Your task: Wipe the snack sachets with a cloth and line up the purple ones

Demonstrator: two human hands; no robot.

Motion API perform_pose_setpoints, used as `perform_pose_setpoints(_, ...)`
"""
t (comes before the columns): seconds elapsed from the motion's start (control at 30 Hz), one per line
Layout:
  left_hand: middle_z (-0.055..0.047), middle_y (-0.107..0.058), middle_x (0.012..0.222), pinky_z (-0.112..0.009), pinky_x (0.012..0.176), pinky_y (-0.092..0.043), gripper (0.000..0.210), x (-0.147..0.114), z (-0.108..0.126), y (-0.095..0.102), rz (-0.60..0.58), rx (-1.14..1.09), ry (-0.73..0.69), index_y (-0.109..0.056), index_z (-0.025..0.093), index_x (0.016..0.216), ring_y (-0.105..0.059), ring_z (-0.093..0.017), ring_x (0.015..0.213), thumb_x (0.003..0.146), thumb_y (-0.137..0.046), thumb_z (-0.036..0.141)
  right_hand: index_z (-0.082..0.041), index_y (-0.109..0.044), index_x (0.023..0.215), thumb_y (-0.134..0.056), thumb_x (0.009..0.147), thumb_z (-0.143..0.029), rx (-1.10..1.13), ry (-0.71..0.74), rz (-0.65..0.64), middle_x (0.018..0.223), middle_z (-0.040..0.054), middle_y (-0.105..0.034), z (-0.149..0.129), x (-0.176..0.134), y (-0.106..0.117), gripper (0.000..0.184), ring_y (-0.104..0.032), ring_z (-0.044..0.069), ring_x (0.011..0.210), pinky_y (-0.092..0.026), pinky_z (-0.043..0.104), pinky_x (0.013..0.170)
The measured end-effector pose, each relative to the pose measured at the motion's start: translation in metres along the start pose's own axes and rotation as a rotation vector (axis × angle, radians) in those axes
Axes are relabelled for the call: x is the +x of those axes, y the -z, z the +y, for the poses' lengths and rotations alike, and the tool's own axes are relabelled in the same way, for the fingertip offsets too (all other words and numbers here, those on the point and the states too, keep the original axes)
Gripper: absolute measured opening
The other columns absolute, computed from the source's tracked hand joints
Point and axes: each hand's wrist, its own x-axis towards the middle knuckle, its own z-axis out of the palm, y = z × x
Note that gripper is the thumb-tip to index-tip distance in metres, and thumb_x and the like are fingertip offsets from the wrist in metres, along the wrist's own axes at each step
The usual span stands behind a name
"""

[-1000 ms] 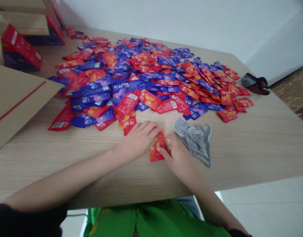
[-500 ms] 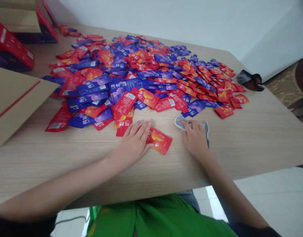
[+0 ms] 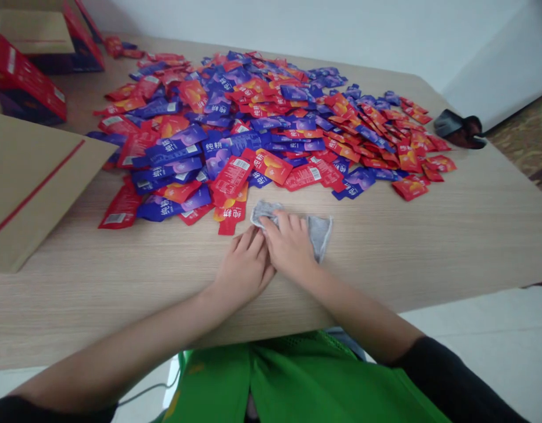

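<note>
— Where's the grey cloth?
— On the counter, under the right hand, whose grip presses flat on it. The left hand rests beside, fingers released, holding nothing.
— Step?
— Likely wiping; next needs steady pressure short of the sachets.

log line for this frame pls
left hand flat on table | right hand pressing grey cloth | sachet pile behind

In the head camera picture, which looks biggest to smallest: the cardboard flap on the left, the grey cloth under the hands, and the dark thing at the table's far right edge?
1. Cardboard flap, though nearness may enlarge it.
2. Grey cloth, partly hidden by the right hand.
3. Dark thing, farther off, so unsure against the cloth.
</note>
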Motion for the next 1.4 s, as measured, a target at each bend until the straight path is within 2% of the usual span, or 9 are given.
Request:
perform_pose_setpoints(0.13,-0.019,-0.05,0.141,-0.046,0.103,-0.04,0.054,0.001,0.002,-0.001,-0.011,0.021,0.047,-0.053,0.004,0.136,-0.042,-0.036,0.131,0.092,-0.048,0.036,-0.021,-0.053,0.137,-0.04,0.098,-0.027,-0.141,-0.058,-0.057,0.138,0.0137,-0.049,0.016,-0.012,-0.008,0.041,-0.047,0.029,0.103,-0.038,0.045,0.084)
perform_pose_setpoints(0.3,-0.018,-0.05,0.142,-0.046,0.101,-0.04,0.058,0.0,0.001,0.004,-0.051,-0.008,0.03,-0.047,0.004,0.141,-0.042,-0.035,0.129,0.094,-0.044,0.038,-0.02,-0.056,0.133,-0.041,0.095,-0.022,-0.184,-0.29,0.001,0.132,0.0152,-0.051,0.064,-0.043,0.001,0.041,-0.047,0.031,0.101,-0.038,0.045,0.083)
perform_pose_setpoints(0.43,-0.02,-0.05,0.14,-0.047,0.1,-0.041,0.064,-0.004,0.005,0.009,-0.066,-0.034,0.022,-0.048,0.003,0.14,-0.043,-0.035,0.126,0.093,-0.047,0.047,-0.016,-0.058,0.126,-0.037,0.095,-0.018,-0.078,-0.341,0.138,0.118,0.0168,-0.054,0.085,-0.051,0.012,0.038,-0.05,0.03,0.102,-0.041,0.045,0.086)
perform_pose_setpoints(0.57,-0.023,-0.05,0.138,-0.048,0.097,-0.042,0.068,-0.006,0.015,0.008,-0.07,-0.017,0.058,-0.049,0.0,0.138,-0.043,-0.037,0.124,0.091,-0.049,0.049,-0.019,-0.056,0.121,-0.037,0.097,-0.019,0.113,-0.198,0.248,0.114,0.0129,-0.056,0.054,-0.036,0.016,0.031,-0.051,0.027,0.106,-0.041,0.042,0.089)
perform_pose_setpoints(0.73,-0.022,-0.05,0.138,-0.046,0.095,-0.043,0.058,-0.003,0.018,0.006,-0.086,0.02,0.073,-0.06,0.003,0.127,-0.045,-0.037,0.124,0.089,-0.054,0.047,-0.023,-0.062,0.108,-0.046,0.095,-0.023,0.026,0.04,-0.064,0.111,0.0087,-0.061,0.013,-0.02,0.005,0.02,-0.05,0.026,0.095,-0.038,0.039,0.083)
perform_pose_setpoints(0.97,-0.016,-0.054,0.138,-0.046,0.091,-0.044,0.056,-0.001,0.014,0.006,-0.064,-0.005,0.064,-0.05,0.006,0.138,-0.047,-0.033,0.122,0.092,-0.049,0.038,-0.021,-0.06,0.096,-0.051,0.084,-0.012,0.062,-0.152,-0.097,0.102,0.0078,-0.059,0.067,-0.049,0.017,0.017,-0.051,0.026,0.095,-0.039,0.037,0.081)
perform_pose_setpoints(1.1,-0.015,-0.054,0.139,-0.047,0.092,-0.043,0.055,-0.003,0.012,0.005,-0.048,-0.018,0.047,-0.05,0.007,0.139,-0.046,-0.033,0.125,0.093,-0.046,0.036,-0.021,-0.057,0.095,-0.05,0.083,-0.014,0.106,-0.284,0.029,0.095,0.0072,-0.058,0.091,-0.051,0.029,0.016,-0.054,0.025,0.088,-0.041,0.037,0.079)
perform_pose_setpoints(1.23,-0.013,-0.046,0.148,-0.047,0.094,-0.042,0.055,-0.003,0.01,0.003,-0.018,-0.042,0.027,-0.05,0.01,0.14,-0.039,-0.035,0.134,0.093,-0.046,0.037,-0.02,-0.056,0.103,-0.049,0.087,-0.016,0.181,-0.175,0.16,0.101,0.0085,-0.058,0.067,-0.031,0.031,0.018,-0.053,0.024,0.095,-0.041,0.036,0.083)
perform_pose_setpoints(1.4,-0.013,-0.049,0.146,-0.048,0.095,-0.042,0.052,-0.001,0.008,0.0,-0.03,-0.054,0.018,-0.052,0.009,0.138,-0.039,-0.034,0.136,0.092,-0.045,0.03,-0.024,-0.061,0.12,-0.046,0.091,-0.016,0.001,0.043,-0.094,0.118,0.0108,-0.058,0.033,-0.013,0.012,0.033,-0.049,0.027,0.099,-0.038,0.04,0.083)
